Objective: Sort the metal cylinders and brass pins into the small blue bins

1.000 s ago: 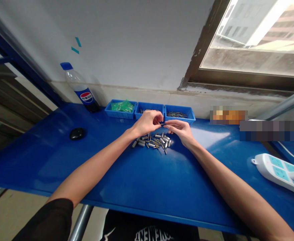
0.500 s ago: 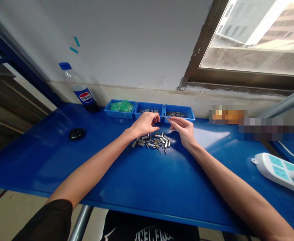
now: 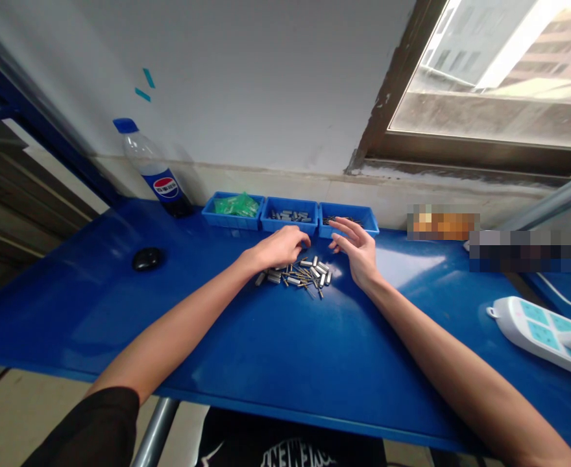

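Note:
My left hand (image 3: 281,246) hangs just above the near pile, its fingers bent down and loosely apart; nothing shows in it, though the fingertips are partly hidden. Below lies a mixed pile of silver metal cylinders (image 3: 294,281) and thin brass-coloured pins (image 3: 303,275). My right hand (image 3: 358,250) is at the front of the right blue bin (image 3: 374,224), fingers spread and holding nothing visible. That bin contains thin dark pins (image 3: 329,221), partly covered by my fingers. Silver cylinders (image 3: 290,215) lie in the middle blue bin (image 3: 266,221).
A left blue bin (image 3: 237,222) holds green plastic packets (image 3: 237,205). Left of it stands a cola bottle (image 3: 161,181), with a black computer mouse (image 3: 147,259) nearer me. A white power strip (image 3: 543,331) lies at the right. Wall and window rise behind the blue table (image 3: 266,363).
Both hands held a thin pin together, then parted with it in my right hand. The right fingers have since opened at the right bin, while my left hand has lowered over the pile.

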Demonstrator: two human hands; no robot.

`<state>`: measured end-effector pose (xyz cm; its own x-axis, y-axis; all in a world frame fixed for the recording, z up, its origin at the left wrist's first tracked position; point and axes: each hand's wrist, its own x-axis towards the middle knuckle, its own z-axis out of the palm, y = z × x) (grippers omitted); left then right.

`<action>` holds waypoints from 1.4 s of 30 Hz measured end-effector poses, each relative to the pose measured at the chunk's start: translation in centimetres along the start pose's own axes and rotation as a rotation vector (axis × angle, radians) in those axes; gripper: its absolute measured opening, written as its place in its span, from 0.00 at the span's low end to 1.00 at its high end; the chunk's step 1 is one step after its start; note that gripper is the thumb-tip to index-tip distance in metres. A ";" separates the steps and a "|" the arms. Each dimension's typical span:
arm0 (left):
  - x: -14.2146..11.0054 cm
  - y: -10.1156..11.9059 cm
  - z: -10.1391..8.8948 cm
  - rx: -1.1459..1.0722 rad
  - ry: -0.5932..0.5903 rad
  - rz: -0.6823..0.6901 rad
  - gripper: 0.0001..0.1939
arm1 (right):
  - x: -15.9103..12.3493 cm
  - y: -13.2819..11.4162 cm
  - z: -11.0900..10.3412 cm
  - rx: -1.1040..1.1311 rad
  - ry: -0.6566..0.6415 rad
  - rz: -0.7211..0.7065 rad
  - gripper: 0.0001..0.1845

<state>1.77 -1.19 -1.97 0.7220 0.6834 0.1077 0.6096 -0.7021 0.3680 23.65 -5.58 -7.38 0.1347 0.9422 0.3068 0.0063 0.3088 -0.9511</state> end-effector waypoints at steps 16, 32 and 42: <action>0.2 0.8 -0.8 -0.581 0.327 -0.069 0.05 | -0.1 -1.0 0.2 -0.033 -0.218 0.093 0.19; 0.2 0.7 -0.4 -0.447 0.295 -0.092 0.05 | 0.1 -0.4 -0.1 0.060 -0.105 0.071 0.13; -0.2 1.5 0.1 -0.201 -0.098 0.239 0.13 | 0.0 -0.3 0.0 0.095 0.015 0.026 0.30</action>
<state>2.60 -2.40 -1.56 0.8708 0.4749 0.1271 0.3498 -0.7801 0.5187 23.65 -5.67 -7.05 0.1483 0.9483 0.2807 -0.0911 0.2957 -0.9509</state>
